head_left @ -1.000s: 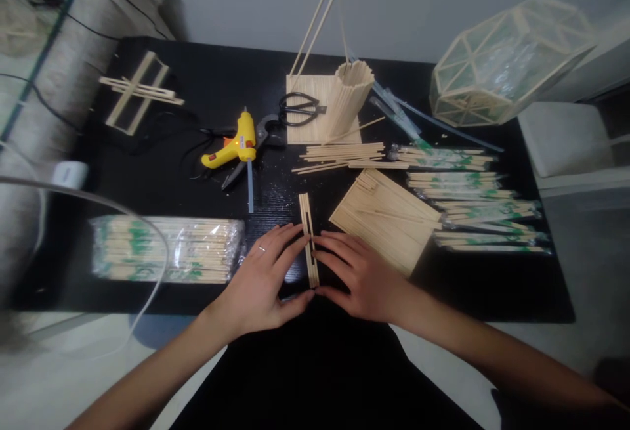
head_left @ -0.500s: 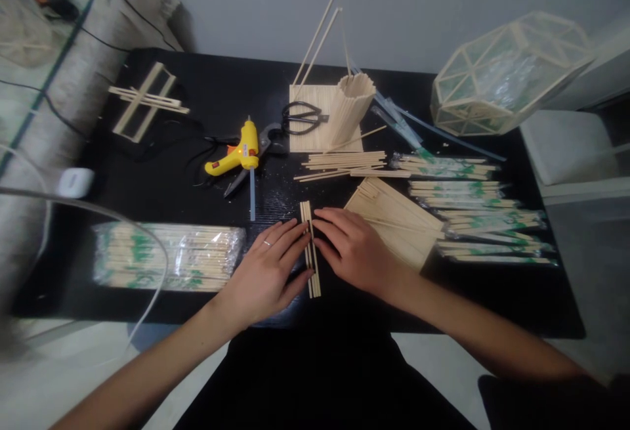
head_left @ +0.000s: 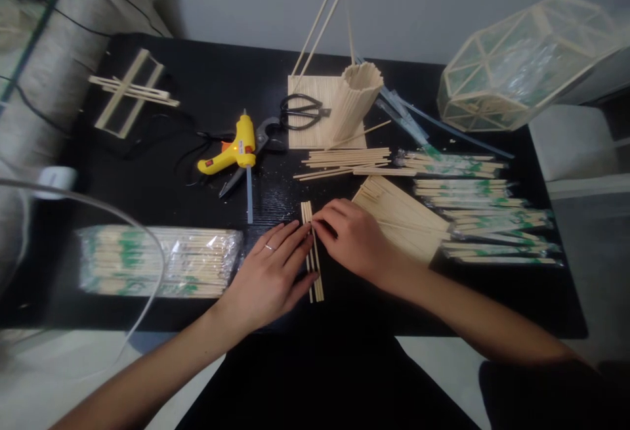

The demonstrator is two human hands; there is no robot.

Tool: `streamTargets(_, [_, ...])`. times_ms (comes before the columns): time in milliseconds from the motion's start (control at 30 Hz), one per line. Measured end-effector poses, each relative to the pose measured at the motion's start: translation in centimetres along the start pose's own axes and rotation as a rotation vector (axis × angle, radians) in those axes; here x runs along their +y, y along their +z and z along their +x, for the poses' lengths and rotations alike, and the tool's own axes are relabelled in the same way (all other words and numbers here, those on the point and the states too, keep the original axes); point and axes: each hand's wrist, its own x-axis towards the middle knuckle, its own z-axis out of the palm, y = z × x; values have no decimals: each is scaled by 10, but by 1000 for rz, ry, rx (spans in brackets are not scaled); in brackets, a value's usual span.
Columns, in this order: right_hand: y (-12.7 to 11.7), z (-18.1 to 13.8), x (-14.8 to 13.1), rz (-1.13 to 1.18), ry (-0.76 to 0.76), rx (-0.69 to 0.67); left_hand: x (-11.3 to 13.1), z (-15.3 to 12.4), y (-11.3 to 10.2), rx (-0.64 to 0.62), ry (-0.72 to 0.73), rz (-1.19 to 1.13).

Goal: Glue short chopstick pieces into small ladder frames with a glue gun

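A few slim wooden chopsticks (head_left: 317, 272) lie side by side on the black table, pointing away from me. My left hand (head_left: 270, 272), with a ring on one finger, rests flat over their left side, fingers stretched out and thumb apart. From the right, my right hand (head_left: 352, 236) has its fingers bent and pinched together at the chopsticks, close to my left fingertips. Its exact hold is partly hidden. Just beyond them is a yellow glue gun (head_left: 241, 148) with a glue stick in it, lying over dark-handled pliers (head_left: 266, 134).
Wrapped chopsticks (head_left: 162, 262) lie at left, more packs (head_left: 492, 220) at right. A flat stick panel (head_left: 403, 220) is beside my right hand. Behind stand a stick cylinder (head_left: 357, 102) and scissors (head_left: 305, 111). A stick frame (head_left: 130, 92), a lantern-like frame (head_left: 522, 69) and a white cable (head_left: 160, 266) flank them.
My right fingers have drawn together from a looser spread into a pinch at the chopsticks. The left hand stays over them. The whole view has shifted slightly.
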Motion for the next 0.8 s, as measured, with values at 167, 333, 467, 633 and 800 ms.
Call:
streamTargets(167, [-7,11,-2,75,160,-85,2,0,1,30,-8,-21])
streamTargets(333, [-13,21,-3,113,255,-166,2,1,1,31,-3,-25])
streamTargets(467, [-16,24,-4,113,269,-207,2,-1,-1,5,-12,-39])
streamTargets(633, [-16,24,-6,87,278,-227,7,-4,-3,-57,-46,-56])
streamTargets(800, [-15,24,-5,121,288,-218,12,-5,-3,-75,-91,-63])
